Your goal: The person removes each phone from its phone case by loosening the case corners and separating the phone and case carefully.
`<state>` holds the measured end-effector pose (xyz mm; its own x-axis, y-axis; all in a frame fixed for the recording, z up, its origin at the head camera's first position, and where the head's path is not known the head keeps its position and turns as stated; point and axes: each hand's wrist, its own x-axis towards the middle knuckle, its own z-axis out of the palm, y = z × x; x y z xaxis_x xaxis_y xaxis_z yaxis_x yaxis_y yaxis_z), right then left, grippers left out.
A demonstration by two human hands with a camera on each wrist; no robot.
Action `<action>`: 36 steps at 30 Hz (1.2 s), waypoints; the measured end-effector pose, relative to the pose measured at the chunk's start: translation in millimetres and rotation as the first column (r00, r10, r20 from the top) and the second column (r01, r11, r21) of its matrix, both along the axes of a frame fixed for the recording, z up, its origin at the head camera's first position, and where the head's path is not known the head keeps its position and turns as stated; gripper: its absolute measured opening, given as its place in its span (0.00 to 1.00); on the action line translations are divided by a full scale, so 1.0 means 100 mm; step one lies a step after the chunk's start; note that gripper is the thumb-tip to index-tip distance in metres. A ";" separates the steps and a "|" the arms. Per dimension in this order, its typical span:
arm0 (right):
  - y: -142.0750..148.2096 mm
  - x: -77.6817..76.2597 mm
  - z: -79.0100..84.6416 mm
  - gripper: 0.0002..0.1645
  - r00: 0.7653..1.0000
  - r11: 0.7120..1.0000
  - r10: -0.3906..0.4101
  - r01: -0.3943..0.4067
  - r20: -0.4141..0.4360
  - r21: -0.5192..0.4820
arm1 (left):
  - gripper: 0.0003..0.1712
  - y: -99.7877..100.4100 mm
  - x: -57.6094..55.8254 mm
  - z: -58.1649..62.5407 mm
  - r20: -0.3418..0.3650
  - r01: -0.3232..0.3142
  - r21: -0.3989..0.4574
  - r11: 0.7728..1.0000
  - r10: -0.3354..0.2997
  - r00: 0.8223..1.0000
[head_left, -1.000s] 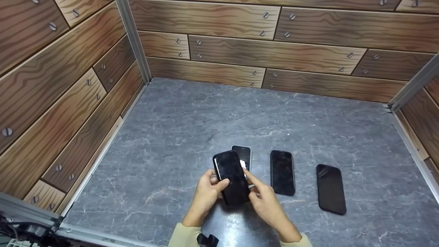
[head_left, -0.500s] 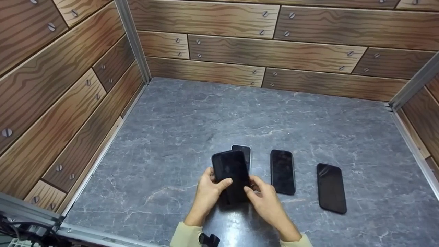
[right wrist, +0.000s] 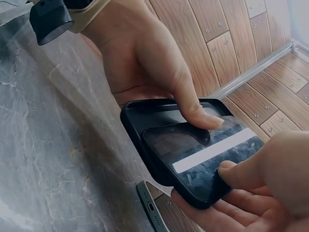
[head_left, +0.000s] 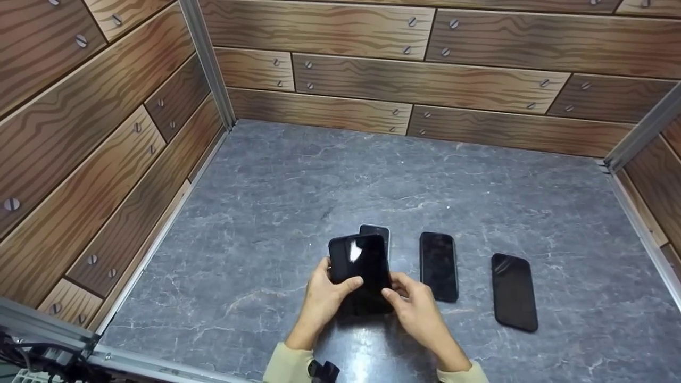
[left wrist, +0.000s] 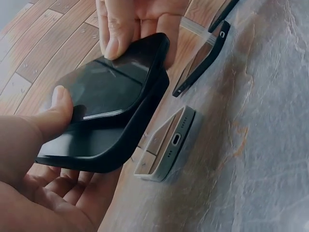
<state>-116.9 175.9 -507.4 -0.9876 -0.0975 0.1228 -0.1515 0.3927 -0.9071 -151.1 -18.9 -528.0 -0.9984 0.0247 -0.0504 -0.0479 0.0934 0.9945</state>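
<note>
A black phone [left wrist: 104, 89] lies slantwise on top of a second black phone [left wrist: 91, 145], and the two are held together above the table. My left hand [head_left: 325, 292] grips this pair from the left, with its thumb across the upper screen and fingers beneath. At the right edge, my right hand [head_left: 417, 306] pinches the upper phone between thumb and fingers. Behind the pair, a phone with a pale frame [head_left: 375, 231] lies on the table, partly covered in the head view. The lower phone's far side is mostly hidden.
Two more black phones lie face up to the right, one nearer phone [head_left: 438, 266] and one farther phone [head_left: 514, 292]. Wood-patterned walls [head_left: 340, 69] with metal corner posts enclose the grey marbled table [head_left: 266, 186].
The upper phone has slid to the right over the lower one, so the pair looks wider. My right index finger, earlier pointing along the edge, has bent back, and the hand now pinches the edge.
</note>
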 end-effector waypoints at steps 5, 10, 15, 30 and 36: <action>0.06 -0.05 0.03 0.13 0.998 0.997 0.028 -0.024 0.054 -0.080 | 0.27 -0.06 -0.01 0.05 -0.004 0.057 0.050 0.997 -0.057 0.998; 0.13 -0.14 0.07 0.14 0.994 0.993 0.016 -0.004 0.108 -0.117 | 0.19 -0.18 -0.06 0.09 -0.017 0.081 0.093 0.992 -0.080 0.997; 0.21 -0.30 0.13 0.14 0.985 0.988 -0.005 0.032 0.171 -0.151 | 0.18 -0.33 -0.13 0.10 -0.019 0.029 0.104 0.994 -0.027 0.999; 0.31 -0.99 0.17 0.19 0.959 0.940 -0.035 0.127 0.281 -0.316 | 0.17 -0.63 -0.22 0.10 -0.024 0.005 -0.015 1.000 -0.006 1.000; 0.36 -1.37 0.12 0.21 0.944 0.918 -0.010 0.140 0.331 -0.372 | 0.16 -0.65 -0.24 0.08 -0.019 0.010 -0.033 0.999 -0.011 1.000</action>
<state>-253.5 211.4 -495.3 -0.9825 -0.0307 -0.1839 0.1840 0.0017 -0.9829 -174.9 -83.5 -519.9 -0.9989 0.0337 -0.0325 -0.0279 0.1269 0.9915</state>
